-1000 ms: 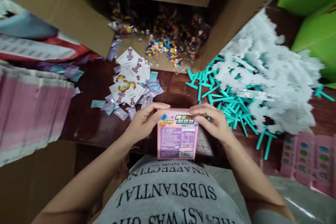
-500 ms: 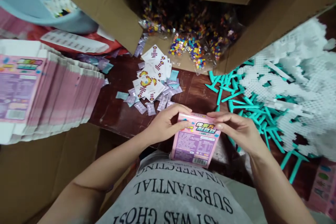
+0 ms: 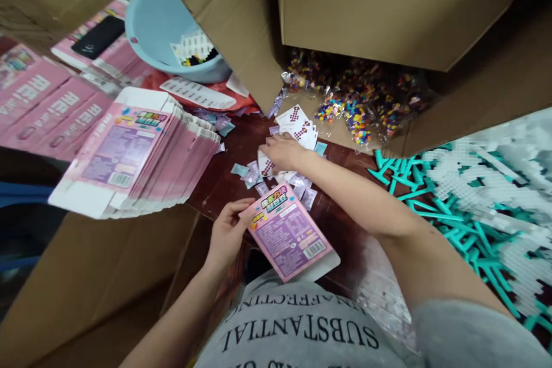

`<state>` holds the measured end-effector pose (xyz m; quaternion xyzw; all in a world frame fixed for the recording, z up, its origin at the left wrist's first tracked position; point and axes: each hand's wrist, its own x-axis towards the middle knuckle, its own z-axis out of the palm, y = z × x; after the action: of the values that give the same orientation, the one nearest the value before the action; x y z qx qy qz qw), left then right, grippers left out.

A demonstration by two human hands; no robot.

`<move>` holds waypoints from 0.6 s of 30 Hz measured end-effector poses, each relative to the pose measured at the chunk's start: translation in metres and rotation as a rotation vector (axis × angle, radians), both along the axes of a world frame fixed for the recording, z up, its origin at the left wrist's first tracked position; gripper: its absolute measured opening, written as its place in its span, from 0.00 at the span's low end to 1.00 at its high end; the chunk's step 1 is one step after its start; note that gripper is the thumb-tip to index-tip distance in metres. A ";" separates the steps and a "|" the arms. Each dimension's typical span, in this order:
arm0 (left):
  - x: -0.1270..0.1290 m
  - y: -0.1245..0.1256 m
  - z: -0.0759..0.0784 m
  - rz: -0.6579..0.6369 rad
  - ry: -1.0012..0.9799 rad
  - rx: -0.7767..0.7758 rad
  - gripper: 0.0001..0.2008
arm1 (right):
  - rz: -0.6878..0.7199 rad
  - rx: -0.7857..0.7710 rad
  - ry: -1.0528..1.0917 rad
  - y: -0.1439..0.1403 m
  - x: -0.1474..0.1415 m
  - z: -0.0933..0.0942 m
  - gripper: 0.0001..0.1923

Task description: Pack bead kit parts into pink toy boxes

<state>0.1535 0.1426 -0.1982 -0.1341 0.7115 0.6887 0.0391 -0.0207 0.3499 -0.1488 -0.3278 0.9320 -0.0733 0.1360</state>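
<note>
Simultaneously, a person's left hand [image 3: 228,236] is pinching a tilted pink box [image 3: 288,236] by its upper left corner over the near edge of a dark red surface [image 3: 244,141], while the right hand [image 3: 282,152], fingers bent, is reaching farther in from that edge and touching printed cards [image 3: 297,121], though whether it is gripping one cannot be told. Small sachets [image 3: 308,198] are lying around the cards, flattened pink cartons [image 3: 172,167] are standing stacked at the surface's left end, and teal mallets [image 3: 435,213] are lying heaped toward its right end.
</note>
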 end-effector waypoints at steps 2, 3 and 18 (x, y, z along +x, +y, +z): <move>0.002 -0.008 -0.004 0.053 -0.021 0.000 0.21 | 0.032 0.062 0.019 -0.018 -0.011 0.004 0.35; 0.001 -0.010 -0.007 0.073 -0.031 0.006 0.21 | 0.038 0.038 0.036 -0.021 -0.014 0.006 0.29; -0.036 0.030 -0.013 0.126 -0.037 0.161 0.23 | -1.154 -0.062 -0.012 0.221 -0.023 0.003 0.51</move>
<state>0.1175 0.1724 -0.2109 -0.1875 0.6430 0.7423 0.0196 -0.0436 0.5713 -0.1461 0.2304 0.9565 -0.1645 0.0696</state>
